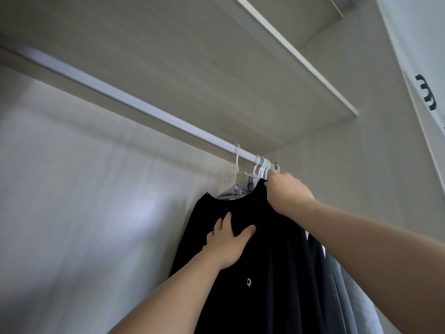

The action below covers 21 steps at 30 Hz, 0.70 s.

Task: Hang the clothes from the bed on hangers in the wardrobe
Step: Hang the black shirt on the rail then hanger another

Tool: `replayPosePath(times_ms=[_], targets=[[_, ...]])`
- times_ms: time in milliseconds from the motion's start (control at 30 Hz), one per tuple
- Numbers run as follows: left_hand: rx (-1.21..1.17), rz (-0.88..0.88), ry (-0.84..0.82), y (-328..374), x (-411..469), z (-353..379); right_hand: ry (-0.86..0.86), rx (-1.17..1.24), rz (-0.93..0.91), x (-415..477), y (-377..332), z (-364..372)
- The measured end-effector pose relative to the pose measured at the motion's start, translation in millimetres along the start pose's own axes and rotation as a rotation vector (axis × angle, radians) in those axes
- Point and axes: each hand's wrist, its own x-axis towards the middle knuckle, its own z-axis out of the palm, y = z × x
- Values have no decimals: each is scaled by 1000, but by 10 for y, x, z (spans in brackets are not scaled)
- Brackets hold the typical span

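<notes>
Item: black top, at 5 o'clock in my view, up beneath the rail beside bunched white hangers.
Left grip: wide, fingers flat on the cloth.
Right grip: at the shoulder, 1 o'clock of the left; fingers hidden, hold not discernible.
Risk: I cannot see its hook seated; releasing early could drop it or snag neighbouring hooks.
</notes>
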Motion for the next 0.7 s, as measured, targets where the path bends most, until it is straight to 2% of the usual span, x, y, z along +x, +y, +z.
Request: replayPosePath(times_ms=[233,467,700], targets=[[-29,42,46,74,-12,-110,61,35,18,10,26,-136],[-3,117,138,230,-28,-84,165,58,17,-135,339,-468],[97,287,490,632,-157,55,214,11,0,-692,1022,-969]])
